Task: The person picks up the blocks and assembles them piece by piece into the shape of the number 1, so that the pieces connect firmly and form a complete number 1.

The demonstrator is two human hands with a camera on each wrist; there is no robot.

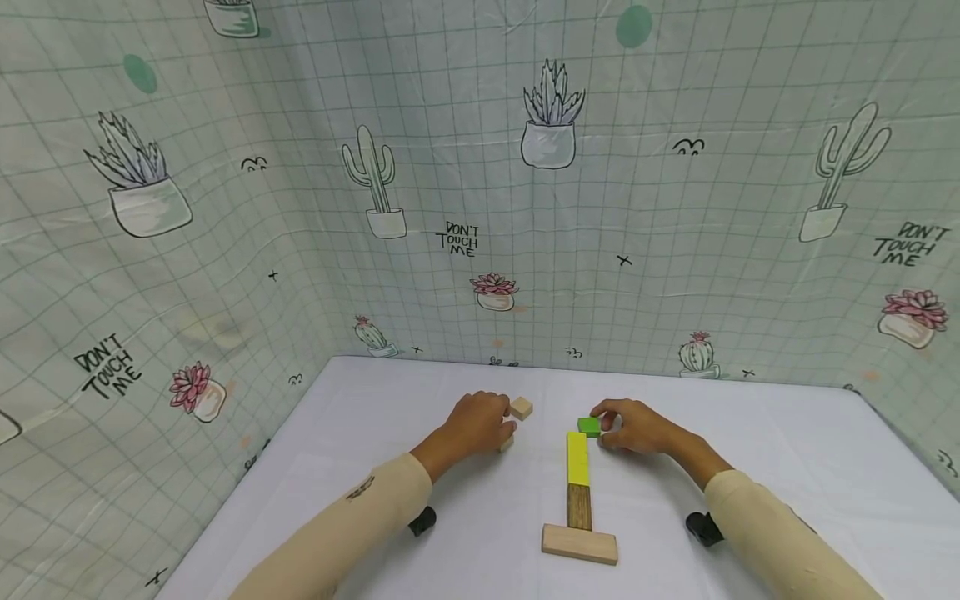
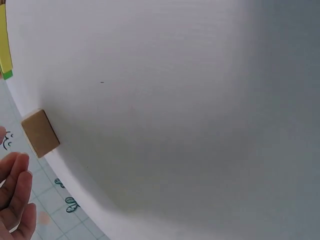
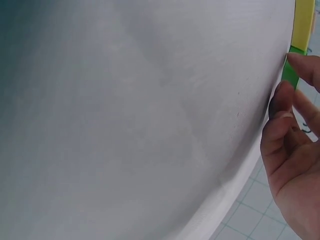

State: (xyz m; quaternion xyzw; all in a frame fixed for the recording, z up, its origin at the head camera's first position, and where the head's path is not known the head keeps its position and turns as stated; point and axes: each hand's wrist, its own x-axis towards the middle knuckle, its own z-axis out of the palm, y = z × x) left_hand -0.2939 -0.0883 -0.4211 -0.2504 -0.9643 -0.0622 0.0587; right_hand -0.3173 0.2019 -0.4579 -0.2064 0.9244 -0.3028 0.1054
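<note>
My right hand pinches a small green block by its right side, thumb and index fingertip at its edges; the same block shows between the fingertips in the right wrist view. Directly in front of it lies a yellow block, lined up with a dark brown block and a pale wooden bar laid crosswise. My left hand hovers with loosely bent fingers around two small wooden blocks. One block lies beyond its fingertips; the other is partly hidden under the thumb.
A white tabletop carries everything, backed by a patterned cloth wall. Black wrist devices show under both sleeves, one left and one right.
</note>
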